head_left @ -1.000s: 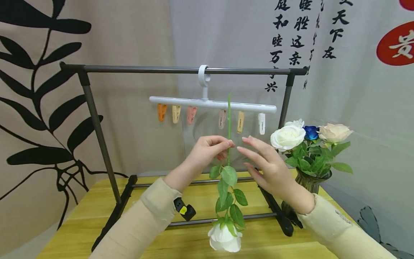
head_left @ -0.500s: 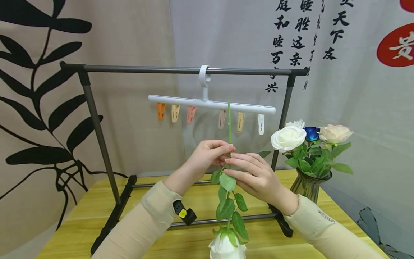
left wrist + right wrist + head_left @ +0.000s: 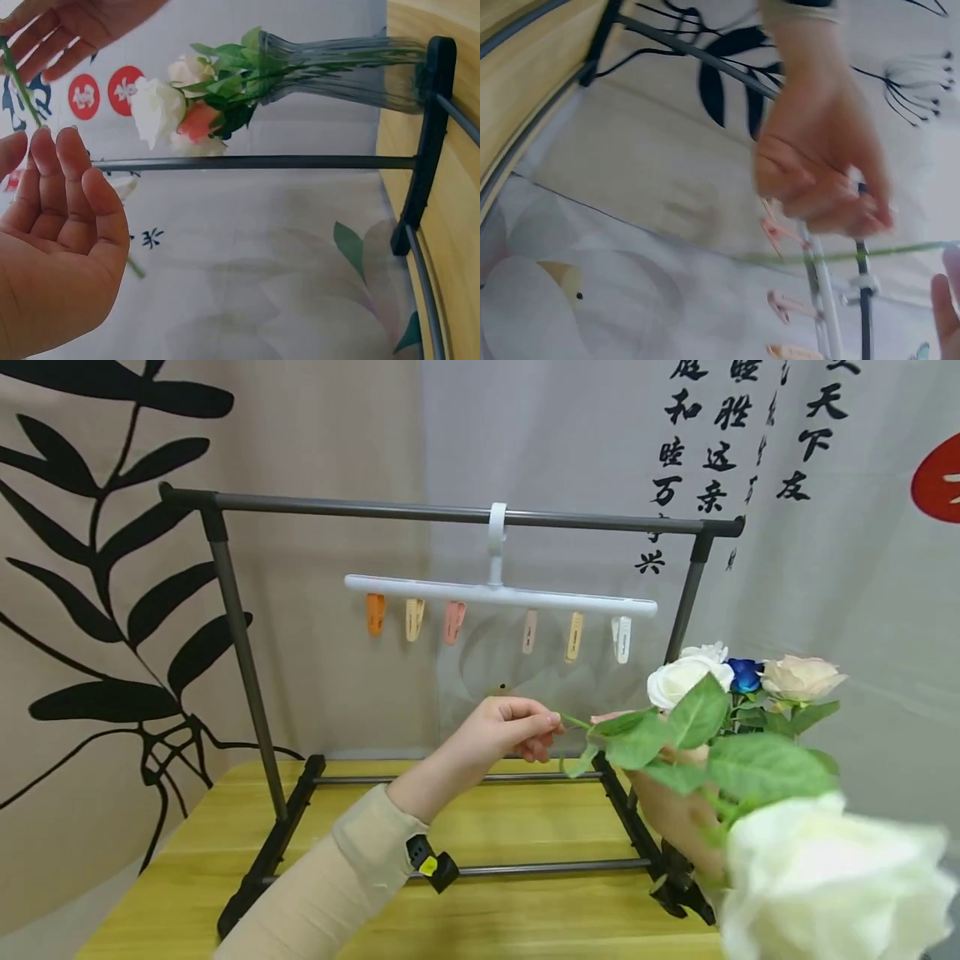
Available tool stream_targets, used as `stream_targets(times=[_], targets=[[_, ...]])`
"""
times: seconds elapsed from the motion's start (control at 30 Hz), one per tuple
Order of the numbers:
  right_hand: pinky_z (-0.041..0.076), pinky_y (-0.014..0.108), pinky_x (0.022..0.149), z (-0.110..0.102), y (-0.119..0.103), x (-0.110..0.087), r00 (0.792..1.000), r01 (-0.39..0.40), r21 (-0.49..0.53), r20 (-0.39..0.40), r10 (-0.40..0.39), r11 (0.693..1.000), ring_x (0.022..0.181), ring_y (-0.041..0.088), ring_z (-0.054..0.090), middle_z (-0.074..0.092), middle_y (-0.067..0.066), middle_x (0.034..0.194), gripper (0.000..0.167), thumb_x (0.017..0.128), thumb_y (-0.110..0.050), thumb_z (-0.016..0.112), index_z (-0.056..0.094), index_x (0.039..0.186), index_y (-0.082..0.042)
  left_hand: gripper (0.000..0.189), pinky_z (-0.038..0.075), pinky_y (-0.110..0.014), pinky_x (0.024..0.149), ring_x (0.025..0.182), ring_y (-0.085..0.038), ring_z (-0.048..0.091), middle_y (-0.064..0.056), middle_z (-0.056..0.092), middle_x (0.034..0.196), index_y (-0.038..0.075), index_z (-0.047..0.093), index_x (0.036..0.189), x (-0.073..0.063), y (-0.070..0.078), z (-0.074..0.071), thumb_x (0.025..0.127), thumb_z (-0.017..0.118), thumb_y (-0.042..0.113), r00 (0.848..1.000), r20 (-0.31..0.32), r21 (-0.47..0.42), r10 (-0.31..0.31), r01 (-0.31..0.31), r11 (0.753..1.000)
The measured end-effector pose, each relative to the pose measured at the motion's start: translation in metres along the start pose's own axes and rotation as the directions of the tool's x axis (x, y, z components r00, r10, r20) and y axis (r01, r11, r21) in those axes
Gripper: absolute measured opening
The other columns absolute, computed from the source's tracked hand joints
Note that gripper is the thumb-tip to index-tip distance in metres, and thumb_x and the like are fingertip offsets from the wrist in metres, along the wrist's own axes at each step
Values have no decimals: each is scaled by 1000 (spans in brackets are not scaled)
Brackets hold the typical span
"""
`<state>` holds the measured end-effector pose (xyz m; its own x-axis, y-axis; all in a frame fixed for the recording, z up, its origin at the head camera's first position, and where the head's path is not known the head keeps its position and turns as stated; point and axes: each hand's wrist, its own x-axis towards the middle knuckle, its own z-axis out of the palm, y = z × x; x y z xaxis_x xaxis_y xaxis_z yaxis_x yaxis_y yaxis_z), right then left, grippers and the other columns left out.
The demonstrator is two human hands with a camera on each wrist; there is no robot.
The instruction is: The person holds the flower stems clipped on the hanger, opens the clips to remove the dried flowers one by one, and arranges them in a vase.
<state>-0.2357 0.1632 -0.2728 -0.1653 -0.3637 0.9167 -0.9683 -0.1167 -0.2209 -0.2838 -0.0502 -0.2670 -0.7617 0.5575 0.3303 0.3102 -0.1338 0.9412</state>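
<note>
A white rose (image 3: 825, 877) with green leaves lies tilted, its bloom near the head camera at lower right and its stem pointing left. My left hand (image 3: 510, 727) pinches the stem's thin end. Leaves mostly cover my right hand (image 3: 678, 818) in the head view. In the left wrist view, the thumb and fingers of the right hand (image 3: 90, 26) are on the green stem (image 3: 22, 90), farther along than the left fingertips. Behind the hands hangs a white hanger (image 3: 495, 592) with several colored clips (image 3: 453, 622) under its bar.
A dark metal rack (image 3: 360, 508) carries the hanger and stands on the wooden table (image 3: 525, 910). At its right, a glass vase (image 3: 337, 71) holds white, blue and peach roses (image 3: 802, 678). A printed cloth (image 3: 337, 443) hangs behind.
The rose was hanging bloom-down; now it is swung up to the right, toward the camera. My right hand came to the stem and moved right with it. The head view shifted slightly.
</note>
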Motion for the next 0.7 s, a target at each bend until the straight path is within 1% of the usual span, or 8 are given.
stream_targets(times=[0.03, 0.1, 0.13, 0.37, 0.43, 0.53, 0.6, 0.7], targets=[[49, 16, 79, -3, -2, -2, 996, -29, 22, -88, 31, 999, 93, 11, 66, 70, 10, 101, 18, 98, 5, 50, 65, 104, 14, 19, 51, -27, 65, 66, -15, 60, -7, 63, 80, -7, 68, 97, 0, -1, 0, 97, 60, 11, 1000, 3, -6, -6, 6, 1000], [49, 15, 70, -9, -6, -2, 964, -8, -241, -259, -57, 970, 80, 10, 67, 71, 12, 90, 15, 91, 5, 63, 65, 92, 19, 20, 50, -26, 65, 66, -15, 60, -7, 63, 79, -7, 67, 98, 1, -3, 0, 97, 60, 11, 1000, 9, -7, -22, 22, 1000], [50, 15, 68, -13, -7, 0, 915, 39, -148, -392, -95, 988, 78, 9, 68, 73, 9, 89, 13, 87, 1, 70, 70, 89, 14, 20, 51, -26, 65, 66, -15, 60, -7, 63, 79, -8, 67, 98, 1, -5, 0, 97, 60, 11, 1000, 13, -7, -26, 26, 1000], [55, 23, 73, -66, -30, 11, 861, 16, -41, -507, -34, 999, 76, 20, 70, 71, 17, 87, 8, 85, 22, 56, 58, 89, 29, 19, 51, -27, 65, 65, -15, 57, -8, 63, 80, -6, 68, 97, 2, -15, -1, 97, 59, 11, 999, 25, 9, -37, 36, 999], [54, 25, 75, -83, -37, 12, 842, -20, -23, -539, 4, 1000, 72, 21, 68, 71, 18, 86, 9, 86, 22, 55, 57, 92, 29, 19, 51, -26, 65, 65, -14, 58, -7, 64, 80, -6, 68, 96, 3, -18, -2, 97, 59, 11, 999, 24, 10, -38, 38, 999], [51, 23, 77, -107, -45, 11, 807, -139, -117, -588, 44, 983, 71, 17, 66, 69, 14, 85, 13, 91, 14, 55, 57, 95, 27, 19, 51, -26, 64, 66, -14, 59, -6, 64, 79, -5, 68, 96, 4, -21, -2, 97, 59, 11, 999, 27, 5, -44, 44, 999], [48, 21, 80, -121, -52, 8, 766, -324, -256, -635, 95, 911, 74, 12, 64, 68, 6, 89, 18, 96, 5, 54, 61, 101, 20, 19, 50, -26, 64, 65, -15, 58, -6, 64, 79, -5, 68, 96, 4, -23, -3, 97, 59, 12, 998, 32, -6, -48, 48, 999], [44, 18, 83, -137, -56, -1, 715, -544, -405, -682, 154, 735, 80, 6, 61, 64, -2, 95, 23, 100, -6, 51, 64, 111, 9, 18, 50, -27, 64, 65, -15, 56, -6, 63, 79, -4, 68, 94, 4, -26, -2, 97, 60, 11, 998, 32, -24, -56, 57, 998]])
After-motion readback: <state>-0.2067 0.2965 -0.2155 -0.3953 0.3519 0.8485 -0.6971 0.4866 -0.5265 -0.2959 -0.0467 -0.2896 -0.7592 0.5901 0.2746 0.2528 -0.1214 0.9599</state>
